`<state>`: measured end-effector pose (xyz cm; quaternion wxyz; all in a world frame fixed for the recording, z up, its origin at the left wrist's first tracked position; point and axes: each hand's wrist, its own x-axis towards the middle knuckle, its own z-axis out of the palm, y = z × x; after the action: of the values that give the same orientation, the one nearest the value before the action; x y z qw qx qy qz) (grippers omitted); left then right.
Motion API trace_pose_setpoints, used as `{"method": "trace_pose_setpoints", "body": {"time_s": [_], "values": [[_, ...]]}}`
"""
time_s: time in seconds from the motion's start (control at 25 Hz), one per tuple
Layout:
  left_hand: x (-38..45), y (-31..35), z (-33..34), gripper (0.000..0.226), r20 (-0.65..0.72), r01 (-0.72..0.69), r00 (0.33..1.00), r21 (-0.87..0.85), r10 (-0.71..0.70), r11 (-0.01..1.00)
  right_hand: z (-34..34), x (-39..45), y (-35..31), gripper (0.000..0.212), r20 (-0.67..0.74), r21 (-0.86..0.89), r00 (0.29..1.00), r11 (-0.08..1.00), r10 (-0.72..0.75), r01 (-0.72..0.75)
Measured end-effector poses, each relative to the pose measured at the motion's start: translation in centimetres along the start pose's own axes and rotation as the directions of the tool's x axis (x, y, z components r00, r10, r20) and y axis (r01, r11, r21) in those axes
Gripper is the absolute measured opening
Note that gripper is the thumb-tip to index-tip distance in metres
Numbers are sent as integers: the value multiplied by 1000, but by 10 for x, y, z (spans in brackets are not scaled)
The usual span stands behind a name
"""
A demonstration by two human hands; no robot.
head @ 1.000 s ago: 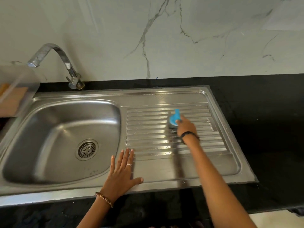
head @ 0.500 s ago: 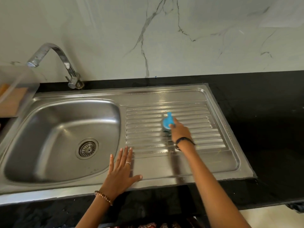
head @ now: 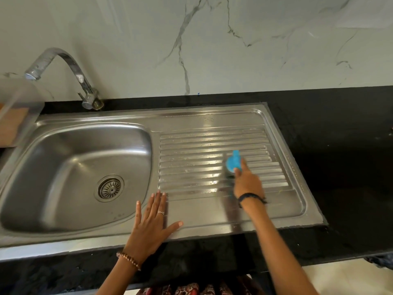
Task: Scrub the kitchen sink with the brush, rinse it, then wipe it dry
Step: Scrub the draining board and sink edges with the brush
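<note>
A black stone countertop (head: 340,145) meets a white marble-patterned wall (head: 234,50) with grey veins; at the far left stand a clear plastic container (head: 19,103) and a brown wooden board (head: 10,126) (partly hidden)

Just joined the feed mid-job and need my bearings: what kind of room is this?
Most likely a home kitchen. A steel sink with a ribbed drainboard is set into a black counter, a tap stands behind it, and the wall is marble-patterned.
</note>
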<state>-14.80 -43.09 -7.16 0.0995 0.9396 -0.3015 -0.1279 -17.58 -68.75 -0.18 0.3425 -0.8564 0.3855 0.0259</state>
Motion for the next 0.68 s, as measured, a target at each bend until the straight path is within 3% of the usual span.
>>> {"method": "trace_pose_setpoints", "body": {"time_s": [0.12,0.32,0.4,0.56,0.68], "values": [[-5,2,-1,112,0,6,1000,-32,-6,999,-8,-6,11,50,-27,19,998,998,60,-60],[-1,3,0,116,24,33,999,-32,-32,999,57,-55,-40,50,251,-60,946,972,-204,226],[0,2,0,113,29,25,999,-28,-25,999,44,-45,-27,49,216,-72,957,974,-194,214],[-2,2,-1,108,65,12,998,0,-12,1000,1,-26,17,51,20,-46,999,998,42,-41],[0,3,0,113,47,26,999,-24,-24,999,23,-44,-10,53,115,-106,991,992,-62,74]]}}
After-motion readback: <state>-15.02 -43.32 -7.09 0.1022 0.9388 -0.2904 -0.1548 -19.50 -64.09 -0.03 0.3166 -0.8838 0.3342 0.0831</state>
